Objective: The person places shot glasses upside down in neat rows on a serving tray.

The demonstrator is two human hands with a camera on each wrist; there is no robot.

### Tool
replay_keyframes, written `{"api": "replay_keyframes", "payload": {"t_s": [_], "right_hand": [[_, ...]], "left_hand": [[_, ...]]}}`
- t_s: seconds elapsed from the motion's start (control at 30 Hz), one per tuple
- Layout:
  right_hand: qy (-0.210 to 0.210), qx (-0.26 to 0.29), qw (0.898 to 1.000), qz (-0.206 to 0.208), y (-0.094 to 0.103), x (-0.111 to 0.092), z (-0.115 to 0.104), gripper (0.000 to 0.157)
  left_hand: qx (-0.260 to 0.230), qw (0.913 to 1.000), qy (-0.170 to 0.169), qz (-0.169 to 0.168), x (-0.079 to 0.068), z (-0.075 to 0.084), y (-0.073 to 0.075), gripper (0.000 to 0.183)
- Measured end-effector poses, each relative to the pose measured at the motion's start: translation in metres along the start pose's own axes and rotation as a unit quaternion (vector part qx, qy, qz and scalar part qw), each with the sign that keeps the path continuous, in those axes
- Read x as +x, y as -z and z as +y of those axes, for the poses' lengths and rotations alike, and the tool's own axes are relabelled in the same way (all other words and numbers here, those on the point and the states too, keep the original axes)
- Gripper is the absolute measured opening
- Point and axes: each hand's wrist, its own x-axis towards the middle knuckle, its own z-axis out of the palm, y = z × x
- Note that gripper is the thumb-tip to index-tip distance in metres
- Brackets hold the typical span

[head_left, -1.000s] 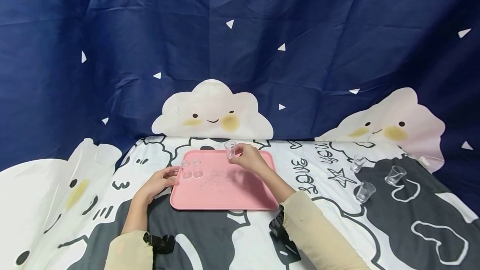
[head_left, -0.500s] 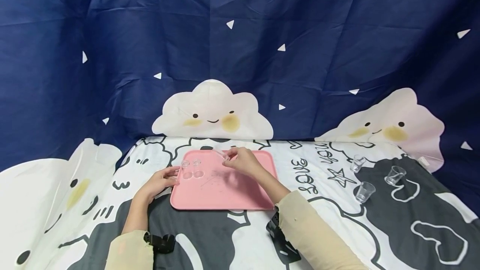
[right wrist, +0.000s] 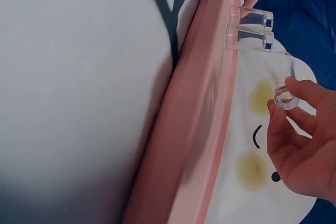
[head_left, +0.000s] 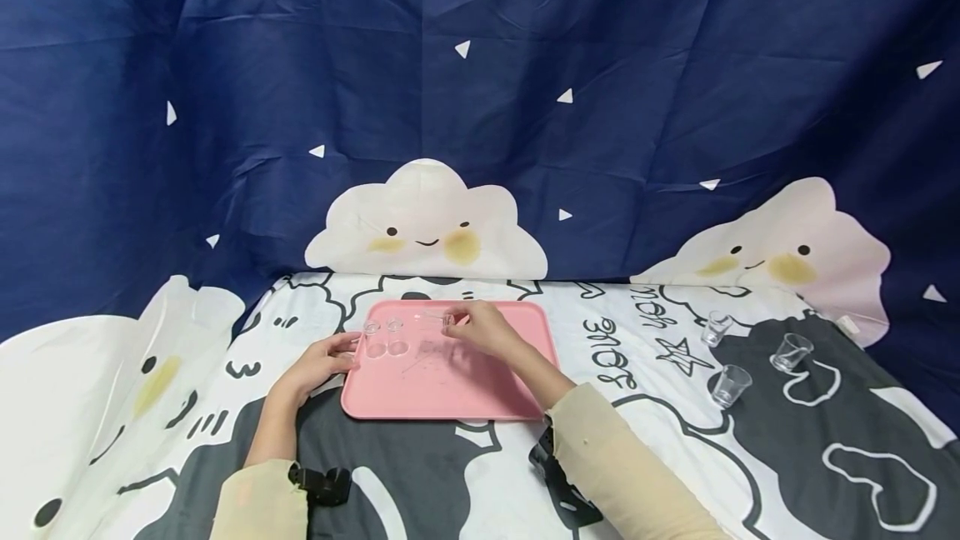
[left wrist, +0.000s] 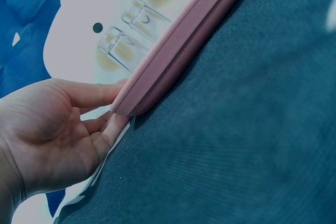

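My left hand grips the left rim of a pink tray, thumb on top and fingers beneath, as the left wrist view shows. Inside the tray at the left, two clear shot glasses stand side by side, upside down, thick bases up. Above the tray's far middle, my right hand pinches another clear shot glass by its thick base between thumb and fingers. This glass is tipped, its mouth away from the palm and toward the two inverted glasses; its far end is faint in the head view.
Three more clear shot glasses, a far one, a right one and a near one, are on the patterned cloth to the right. A dark blue curtain with clouds hangs behind the tray.
My right hand has lowered slightly and moved left, turning its shot glass from upright to tipped, mouth leftward. The left hand and tray stay where they were.
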Motion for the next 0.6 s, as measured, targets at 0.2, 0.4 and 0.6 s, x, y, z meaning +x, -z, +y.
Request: {"api": "replay_keyframes", "payload": {"t_s": [0.2, 0.4, 0.6], "right_hand": [[-0.032, 0.032, 0.999, 0.026, -0.006, 0.004, -0.006, 0.026], [-0.049, 0.061, 0.995, 0.058, -0.012, 0.008, -0.008, 0.019], [-0.063, 0.117, 0.988, 0.081, -0.017, 0.014, -0.011, 0.025]], "left_hand": [[-0.002, 1.0, -0.001, 0.0, 0.0, 0.001, 0.001, 0.055], [0.0, 1.0, -0.003, 0.001, 0.001, 0.0, 0.001, 0.055], [-0.003, 1.0, 0.003, 0.001, 0.002, -0.001, 0.0, 0.055]]}}
